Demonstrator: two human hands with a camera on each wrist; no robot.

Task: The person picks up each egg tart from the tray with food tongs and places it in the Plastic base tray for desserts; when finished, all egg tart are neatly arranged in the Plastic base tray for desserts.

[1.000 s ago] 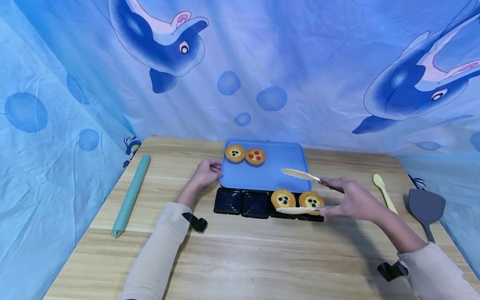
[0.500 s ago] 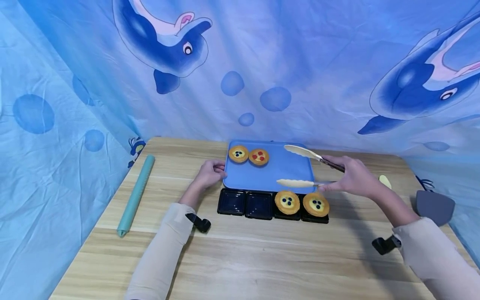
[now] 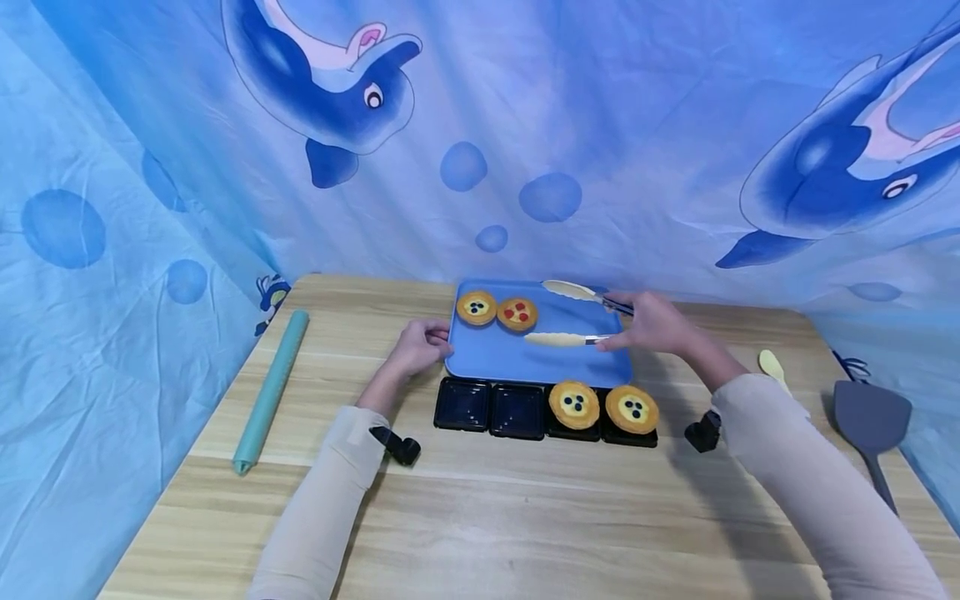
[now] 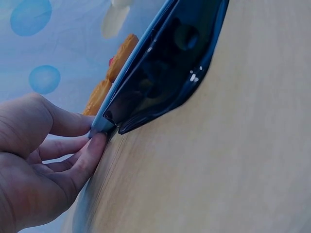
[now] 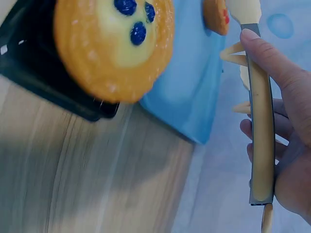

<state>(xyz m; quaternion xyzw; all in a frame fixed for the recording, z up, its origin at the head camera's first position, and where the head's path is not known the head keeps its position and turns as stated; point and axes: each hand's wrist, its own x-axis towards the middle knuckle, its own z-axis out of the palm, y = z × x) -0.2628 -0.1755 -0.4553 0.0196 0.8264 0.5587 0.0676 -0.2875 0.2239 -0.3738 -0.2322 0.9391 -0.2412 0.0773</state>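
Observation:
My left hand (image 3: 420, 346) pinches the left edge of a blue tray (image 3: 495, 358), thumb above and a finger below in the left wrist view. With my right hand (image 3: 654, 323) I hold food tongs (image 3: 558, 339), their arms spread over the tray, nothing between them. To the left of the tong tips, a blueberry tart (image 3: 476, 307) and a red-topped tart (image 3: 517, 315) lie side by side on the tray. Along its near side runs a row of black square containers (image 3: 462, 404); the two right ones bear blueberry tarts (image 3: 574, 405), the two left ones are bare.
A teal rolling pin (image 3: 272, 392) lies at the left of the wooden table (image 3: 480, 533). At the right are a pale yellow spoon (image 3: 771, 364) and a dark grey spatula (image 3: 872, 414). Behind the table hangs a blue dolphin-print cloth (image 3: 630, 150).
My right hand has carried the tongs from around the rightmost tarts up and left over the blue tray. Both tarts stayed in their containers. My left hand keeps its place on the tray edge.

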